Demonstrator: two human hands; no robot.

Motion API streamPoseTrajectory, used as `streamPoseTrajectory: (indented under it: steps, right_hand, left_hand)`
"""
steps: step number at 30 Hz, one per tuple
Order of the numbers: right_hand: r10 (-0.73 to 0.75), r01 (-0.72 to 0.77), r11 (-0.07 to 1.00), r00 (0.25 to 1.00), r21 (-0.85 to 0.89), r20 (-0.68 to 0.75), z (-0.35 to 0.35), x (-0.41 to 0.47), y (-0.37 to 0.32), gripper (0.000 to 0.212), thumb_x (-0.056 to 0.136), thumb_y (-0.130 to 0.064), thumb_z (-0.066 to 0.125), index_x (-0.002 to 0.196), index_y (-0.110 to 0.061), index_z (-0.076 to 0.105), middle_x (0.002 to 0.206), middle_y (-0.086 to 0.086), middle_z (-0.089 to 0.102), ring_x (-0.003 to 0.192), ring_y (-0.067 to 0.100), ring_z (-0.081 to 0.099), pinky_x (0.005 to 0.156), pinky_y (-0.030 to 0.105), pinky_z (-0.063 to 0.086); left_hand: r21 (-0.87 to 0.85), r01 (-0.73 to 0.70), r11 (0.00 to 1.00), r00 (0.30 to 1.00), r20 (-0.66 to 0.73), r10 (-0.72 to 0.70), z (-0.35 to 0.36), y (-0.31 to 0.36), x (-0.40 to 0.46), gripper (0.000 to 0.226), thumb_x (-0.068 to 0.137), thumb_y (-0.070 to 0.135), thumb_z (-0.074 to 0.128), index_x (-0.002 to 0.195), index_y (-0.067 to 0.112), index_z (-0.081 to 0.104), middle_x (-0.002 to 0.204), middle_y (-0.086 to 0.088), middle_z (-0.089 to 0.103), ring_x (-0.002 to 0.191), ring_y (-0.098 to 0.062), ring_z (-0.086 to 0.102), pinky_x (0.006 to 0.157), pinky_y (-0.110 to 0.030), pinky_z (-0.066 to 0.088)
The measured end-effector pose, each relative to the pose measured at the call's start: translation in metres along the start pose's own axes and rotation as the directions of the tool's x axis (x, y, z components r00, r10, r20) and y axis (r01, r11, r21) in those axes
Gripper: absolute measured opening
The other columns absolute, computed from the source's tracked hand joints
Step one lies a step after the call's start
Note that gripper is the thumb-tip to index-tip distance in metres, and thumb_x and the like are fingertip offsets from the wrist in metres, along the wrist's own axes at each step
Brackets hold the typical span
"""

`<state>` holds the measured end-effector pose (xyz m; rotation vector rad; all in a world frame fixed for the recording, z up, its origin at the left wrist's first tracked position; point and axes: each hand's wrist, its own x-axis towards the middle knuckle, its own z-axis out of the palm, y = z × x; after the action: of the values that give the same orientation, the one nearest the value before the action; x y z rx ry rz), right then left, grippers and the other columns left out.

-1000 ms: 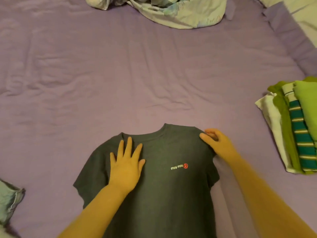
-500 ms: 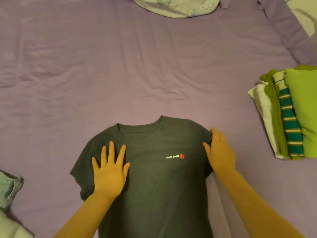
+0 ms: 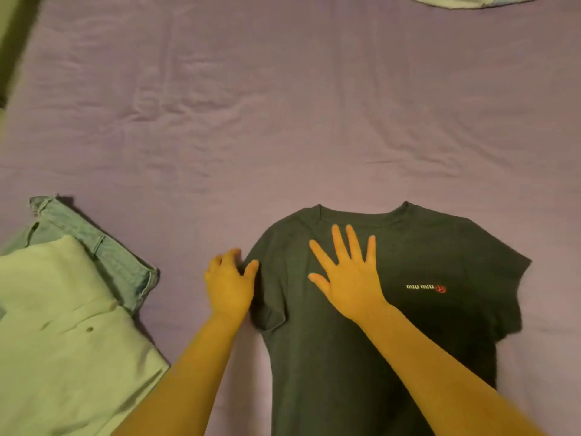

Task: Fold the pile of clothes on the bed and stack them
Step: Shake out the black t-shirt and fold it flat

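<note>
Head view: dark grey t-shirt (image 3: 371,325) lies flat, front up, on the purple bed sheet (image 3: 283,121), neck hole pointing away from the person, hem running out of frame at the bottom edge. Small white lettering with a red round logo (image 3: 426,288) sits on the chest, right of centre

Right hand (image 3: 349,275) lies palm down on the upper chest of the shirt just below the collar, fingers straight and fanned apart, pressing the cloth flat

Left hand (image 3: 228,286) is at the shirt's left sleeve edge: thumb lies on top of the dark fabric, fingers are curled at the sleeve's outer border near the shoulder seam. Looks like a pinch on the sleeve edge, though the fingertips are partly blurred

Far left on the sheet: light blue jeans (image 3: 103,250), waistband visible, with a pale green garment (image 3: 63,341) lying over them. Both are well apart from the shirt. A pale patterned cloth (image 3: 465,0) pokes in at the top edge
</note>
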<state>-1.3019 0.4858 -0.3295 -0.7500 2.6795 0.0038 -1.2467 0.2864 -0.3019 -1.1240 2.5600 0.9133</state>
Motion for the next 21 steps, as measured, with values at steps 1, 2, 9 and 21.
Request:
streamPoseTrajectory:
  steps: [1,2,9,21]
  right_hand:
    - [0.015,-0.015,1.000,1.000,0.003,0.016,-0.003,0.009,-0.005,0.064,0.094,-0.060,0.035,0.149,-0.033,0.018,0.158,0.018,0.008,0.144,0.041,0.005,0.110,0.066,-0.002]
    - [0.034,-0.034,0.999,0.999,0.000,0.013,-0.005,0.015,-0.010,0.064,0.095,-0.058,0.032,0.150,-0.033,0.012,0.158,0.017,0.001,0.145,0.040,-0.002,0.110,0.063,-0.006]
    - [-0.256,0.247,0.966,0.959,-0.081,-0.125,-0.001,0.012,-0.040,0.058,0.094,-0.054,0.030,0.141,-0.022,0.044,0.147,0.013,0.040,0.137,0.035,0.035,0.106,0.061,0.032]
    - [-0.004,0.010,0.995,0.998,-0.102,0.065,0.001,0.069,-0.082,0.089,0.074,-0.084,0.006,0.140,-0.034,-0.027,0.155,0.013,-0.024,0.142,0.039,-0.023,0.105,0.070,-0.008]
  left_hand:
    - [-0.004,-0.009,1.000,0.999,0.052,0.009,-0.005,-0.002,0.007,0.040,0.090,0.022,0.065,0.124,0.003,0.058,0.120,-0.018,0.061,0.111,-0.033,0.056,0.096,-0.040,0.044]
    - [-0.030,-0.020,0.999,0.994,0.103,0.023,-0.009,-0.003,0.011,0.031,0.089,0.020,0.065,0.114,0.002,0.064,0.110,-0.015,0.066,0.101,-0.031,0.061,0.089,-0.037,0.047]
    - [-0.366,0.042,0.930,0.982,0.188,0.030,-0.041,-0.009,0.046,0.012,0.095,0.011,0.056,0.094,0.004,0.066,0.086,-0.011,0.064,0.080,-0.021,0.056,0.077,-0.036,0.048]
    - [-0.414,0.157,0.897,0.988,0.059,-0.145,-0.016,-0.036,0.013,0.033,0.093,0.033,0.059,0.112,0.006,0.056,0.085,0.000,0.058,0.089,-0.025,0.061,0.075,-0.033,0.047]
